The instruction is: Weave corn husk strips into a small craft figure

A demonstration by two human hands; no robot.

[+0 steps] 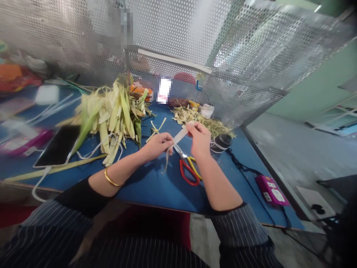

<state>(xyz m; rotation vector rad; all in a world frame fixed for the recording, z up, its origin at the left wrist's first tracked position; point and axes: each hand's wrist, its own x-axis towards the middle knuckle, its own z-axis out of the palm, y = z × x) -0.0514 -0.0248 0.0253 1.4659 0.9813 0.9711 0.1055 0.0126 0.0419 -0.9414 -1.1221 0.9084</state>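
Note:
A pale flat strip (180,136) is stretched between my two hands above the blue table. My left hand (159,144) pinches its lower end, and a thin strand (167,160) hangs below those fingers. My right hand (199,138) grips the upper end between thumb and fingers. Scissors (189,172) with one red and one yellow handle lie beneath and between the hands. Left of my hands is a large bundle of pale green and yellow husk strips (117,111). A heap of dry shredded husk (199,119) lies behind my right hand.
A phone (58,146) with a white cable lies at the left. Beside my right wrist is a black spool (222,142). A purple box (272,190) and black cables are at the right. A perforated metal screen (173,33) stands behind the blue table (167,197).

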